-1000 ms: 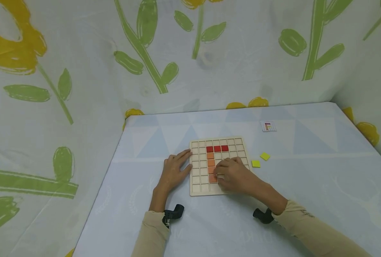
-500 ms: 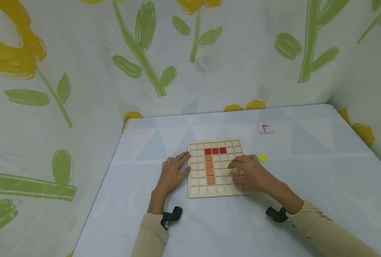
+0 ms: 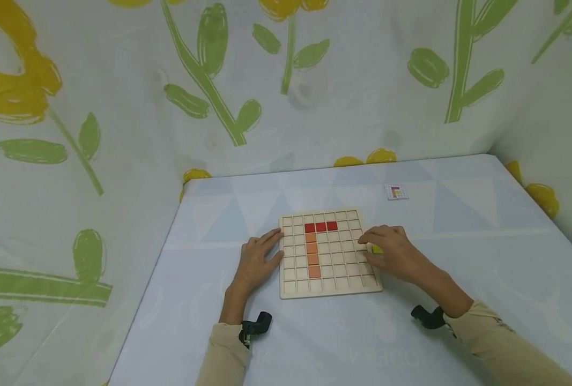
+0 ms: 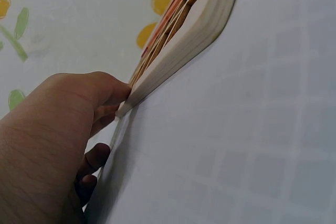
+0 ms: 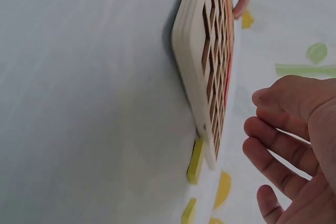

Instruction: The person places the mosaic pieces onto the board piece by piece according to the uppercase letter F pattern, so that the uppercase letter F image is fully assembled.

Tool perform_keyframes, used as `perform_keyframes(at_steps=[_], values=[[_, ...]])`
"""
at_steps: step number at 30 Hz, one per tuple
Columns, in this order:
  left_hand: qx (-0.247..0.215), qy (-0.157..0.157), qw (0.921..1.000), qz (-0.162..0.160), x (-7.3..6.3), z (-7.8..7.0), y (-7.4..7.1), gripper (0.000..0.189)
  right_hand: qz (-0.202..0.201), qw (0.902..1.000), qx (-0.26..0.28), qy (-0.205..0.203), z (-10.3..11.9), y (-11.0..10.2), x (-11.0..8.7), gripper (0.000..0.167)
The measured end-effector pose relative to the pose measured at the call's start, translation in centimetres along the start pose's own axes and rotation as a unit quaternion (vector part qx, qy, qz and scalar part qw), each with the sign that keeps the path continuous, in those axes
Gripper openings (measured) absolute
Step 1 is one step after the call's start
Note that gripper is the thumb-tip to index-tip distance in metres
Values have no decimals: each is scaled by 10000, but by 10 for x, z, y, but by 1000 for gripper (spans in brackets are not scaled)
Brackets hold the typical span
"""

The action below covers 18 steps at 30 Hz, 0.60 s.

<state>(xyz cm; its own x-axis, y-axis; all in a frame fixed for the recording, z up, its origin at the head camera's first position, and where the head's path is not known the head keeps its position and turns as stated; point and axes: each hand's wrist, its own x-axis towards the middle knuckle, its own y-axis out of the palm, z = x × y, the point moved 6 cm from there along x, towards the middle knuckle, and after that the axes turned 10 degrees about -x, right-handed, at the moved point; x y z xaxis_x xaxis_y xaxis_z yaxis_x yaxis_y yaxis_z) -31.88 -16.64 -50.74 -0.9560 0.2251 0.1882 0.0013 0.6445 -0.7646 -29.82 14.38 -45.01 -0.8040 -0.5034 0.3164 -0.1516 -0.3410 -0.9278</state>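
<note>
A wooden grid board [image 3: 343, 268] lies flat on the table. In its cells, three red tiles [image 3: 320, 227] form a row, and several orange tiles [image 3: 312, 248] run down from its left end. My left hand [image 3: 255, 262] rests against the board's left edge, fingers extended; in the left wrist view the thumb touches the rim. My right hand [image 3: 394, 254] hovers at the board's right edge, holding nothing, fingers loosely bent and spread. Beneath it, partly covered, is a yellow tile [image 3: 377, 249]. The right wrist view shows this yellow tile [image 5: 195, 163] beside the board and another yellow tile [image 5: 189, 211] beyond.
A small card [image 3: 396, 192] with a coloured grid pattern lies at the back right of the table. A patterned cloth covers the table [image 3: 324, 343]. Behind it hangs a flower-printed curtain [image 3: 353, 96]. Each wrist wears a black camera mount [image 3: 257, 324].
My right hand has lifted off the lowest orange tile and moved right across the board to the yellow tiles, hiding most of them in the head view. My left hand has stayed put.
</note>
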Motion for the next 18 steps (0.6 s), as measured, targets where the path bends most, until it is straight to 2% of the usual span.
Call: perform_keyframes(at_steps=[10,18], values=[[14,54,10000,-54,1,0,-1,50,113,9994,-96,319,-20,-8,-9,26],[-13,21,10000,-72,1,1,2,51,175,9992,-13,362,-34,-8,-12,27]])
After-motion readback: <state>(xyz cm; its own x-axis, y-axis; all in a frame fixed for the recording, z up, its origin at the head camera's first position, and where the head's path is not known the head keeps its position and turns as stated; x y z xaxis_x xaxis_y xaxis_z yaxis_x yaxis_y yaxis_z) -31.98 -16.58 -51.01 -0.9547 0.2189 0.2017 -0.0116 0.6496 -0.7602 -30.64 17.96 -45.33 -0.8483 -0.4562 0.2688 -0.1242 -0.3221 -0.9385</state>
